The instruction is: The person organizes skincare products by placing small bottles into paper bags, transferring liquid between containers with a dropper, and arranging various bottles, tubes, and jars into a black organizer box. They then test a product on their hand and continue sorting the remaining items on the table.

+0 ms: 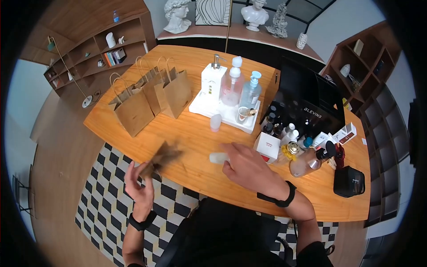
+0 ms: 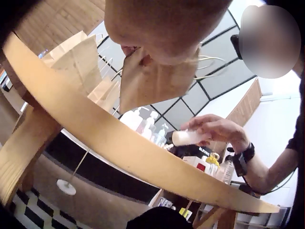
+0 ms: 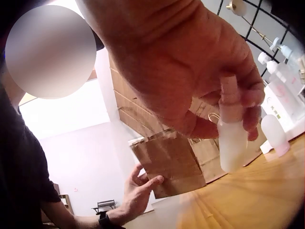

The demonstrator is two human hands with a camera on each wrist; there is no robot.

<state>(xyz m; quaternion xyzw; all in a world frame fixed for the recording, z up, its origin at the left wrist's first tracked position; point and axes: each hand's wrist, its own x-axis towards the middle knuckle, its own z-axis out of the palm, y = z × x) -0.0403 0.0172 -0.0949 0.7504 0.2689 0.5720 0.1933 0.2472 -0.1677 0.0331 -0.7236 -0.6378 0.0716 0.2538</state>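
The left hand point(image 1: 141, 189) grips a small brown paper bag point(image 1: 161, 159) by its lower side at the table's front edge; the bag is blurred in the head view. In the right wrist view the left hand point(image 3: 138, 193) has its thumb on the face of the bag point(image 3: 169, 164). A small frosted bottle point(image 3: 232, 143) is pinched by its neck in the fingers of the right hand point(image 3: 190, 71), over the tabletop. From the head view, the bottle point(image 1: 219, 158) lies left of the right hand point(image 1: 249, 167), which is in front of a white box.
Several paper bags point(image 1: 133, 111) stand at the back left. A white tray point(image 1: 195, 107) bears pump bottles, with a small frosted bottle point(image 1: 215, 122) before it. On the right are a white box point(image 1: 267, 147), several bottles, a black case point(image 1: 349, 181) and a large black box point(image 1: 307, 104).
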